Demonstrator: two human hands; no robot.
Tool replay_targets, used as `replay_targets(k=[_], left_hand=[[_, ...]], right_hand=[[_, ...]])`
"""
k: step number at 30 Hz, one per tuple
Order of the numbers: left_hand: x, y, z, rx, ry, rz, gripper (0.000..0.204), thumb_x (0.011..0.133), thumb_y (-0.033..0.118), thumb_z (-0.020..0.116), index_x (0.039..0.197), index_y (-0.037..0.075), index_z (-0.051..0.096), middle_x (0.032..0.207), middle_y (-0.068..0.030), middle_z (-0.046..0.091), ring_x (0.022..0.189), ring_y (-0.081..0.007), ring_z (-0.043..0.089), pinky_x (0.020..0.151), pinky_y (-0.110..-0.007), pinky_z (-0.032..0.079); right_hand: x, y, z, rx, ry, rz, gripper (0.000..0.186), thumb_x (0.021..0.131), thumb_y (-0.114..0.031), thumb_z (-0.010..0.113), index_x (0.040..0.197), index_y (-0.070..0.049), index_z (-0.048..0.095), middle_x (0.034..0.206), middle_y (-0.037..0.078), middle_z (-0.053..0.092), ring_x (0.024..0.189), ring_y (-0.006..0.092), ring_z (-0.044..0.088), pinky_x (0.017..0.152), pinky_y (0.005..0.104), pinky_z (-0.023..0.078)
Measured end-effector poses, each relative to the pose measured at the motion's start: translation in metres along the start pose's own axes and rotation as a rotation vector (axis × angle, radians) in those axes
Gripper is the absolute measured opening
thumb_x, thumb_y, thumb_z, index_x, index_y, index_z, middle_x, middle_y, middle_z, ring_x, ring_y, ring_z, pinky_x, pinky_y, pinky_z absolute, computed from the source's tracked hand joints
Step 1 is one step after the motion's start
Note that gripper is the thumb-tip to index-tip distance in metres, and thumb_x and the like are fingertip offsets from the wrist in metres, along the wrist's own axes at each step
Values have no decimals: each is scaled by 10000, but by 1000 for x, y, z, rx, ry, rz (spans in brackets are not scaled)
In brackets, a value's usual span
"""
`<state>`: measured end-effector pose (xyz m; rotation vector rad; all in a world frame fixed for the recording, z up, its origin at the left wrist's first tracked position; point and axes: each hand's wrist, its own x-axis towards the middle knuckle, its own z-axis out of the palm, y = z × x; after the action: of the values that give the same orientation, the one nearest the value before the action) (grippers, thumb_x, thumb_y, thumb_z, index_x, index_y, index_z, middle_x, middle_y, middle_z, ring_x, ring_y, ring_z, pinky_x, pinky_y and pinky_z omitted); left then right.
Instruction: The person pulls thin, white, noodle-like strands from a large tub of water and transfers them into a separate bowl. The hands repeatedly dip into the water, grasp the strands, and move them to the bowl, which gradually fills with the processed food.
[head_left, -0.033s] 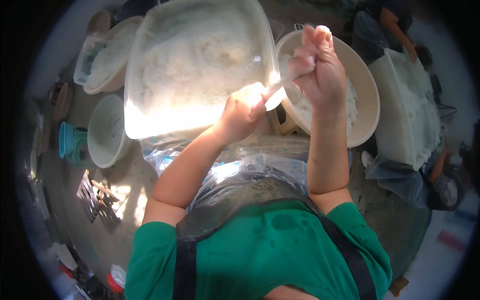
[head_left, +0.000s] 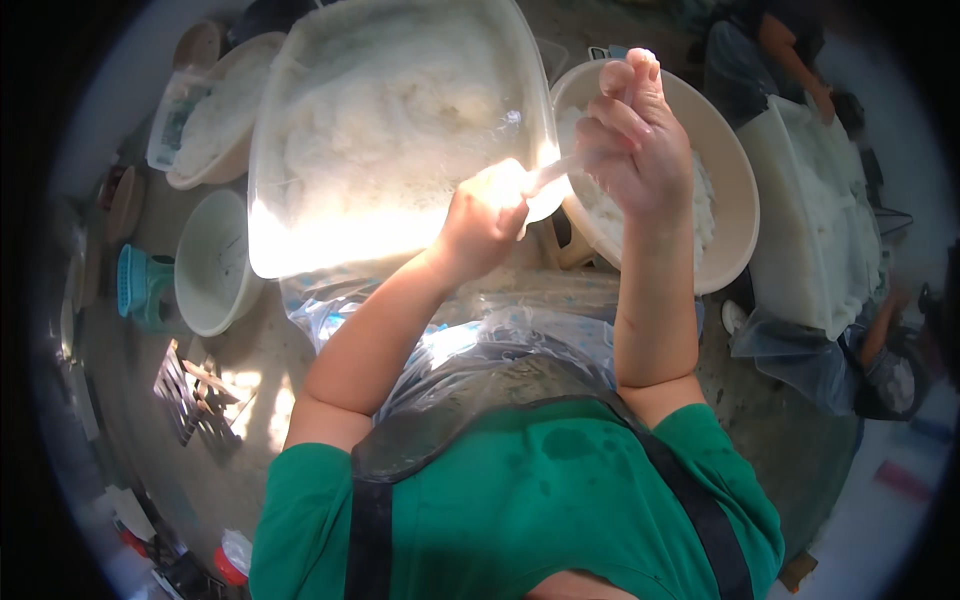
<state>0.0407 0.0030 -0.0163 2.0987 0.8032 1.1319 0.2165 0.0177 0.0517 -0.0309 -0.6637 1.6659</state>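
Note:
A whitish, translucent strand [head_left: 552, 177] stretches between my two hands. Its one end is gripped by my closed left hand [head_left: 486, 222], at the near right corner of the large white tub [head_left: 262, 225]. Raised over the round beige basin [head_left: 738, 210], my right hand [head_left: 640, 150] has curled fingers, with thumb and fingertips close together and the strand's other end at its palm side. White, stringy wet material [head_left: 390, 125] fills much of the tub, partly washed out by glare. More white material [head_left: 703, 205] lies in the basin, partly behind my right hand and forearm.
At the left stand a pale round bowl [head_left: 215, 265], a beige basin of white material [head_left: 225, 115] and a blue plastic stool [head_left: 145, 285]. A white crate [head_left: 815, 220] with white material stands right. Another person's arm [head_left: 795, 65] reaches in at the far right.
The fingers of my right hand have shifted slightly, and the upper fingertips have drawn closer together. My left hand has barely moved; the strand stays between both hands.

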Motion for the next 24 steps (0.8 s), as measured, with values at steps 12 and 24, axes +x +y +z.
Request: replay_targets(k=[12,24], left_hand=[[57,-11,-66,-1460,93,-529,195,862,175,394,672,131,379,587,23,252,507,-110,250,461,-241,234],[-19,-31,-73,-1043,-12,-994,278,953,265,442,1015,16,550,814,-72,580,577,-137,506,552,-263,498]], right_hand=[[-8,11,-12,-1620,225,-538,591,728,-100,685,1251,-112,410,1033,70,619,1045,228,534,872,345,421],[15,81,-39,-2228,-208,-241,291,696,-183,696,955,-92,600,900,70,614,828,260,574,712,358,469]])
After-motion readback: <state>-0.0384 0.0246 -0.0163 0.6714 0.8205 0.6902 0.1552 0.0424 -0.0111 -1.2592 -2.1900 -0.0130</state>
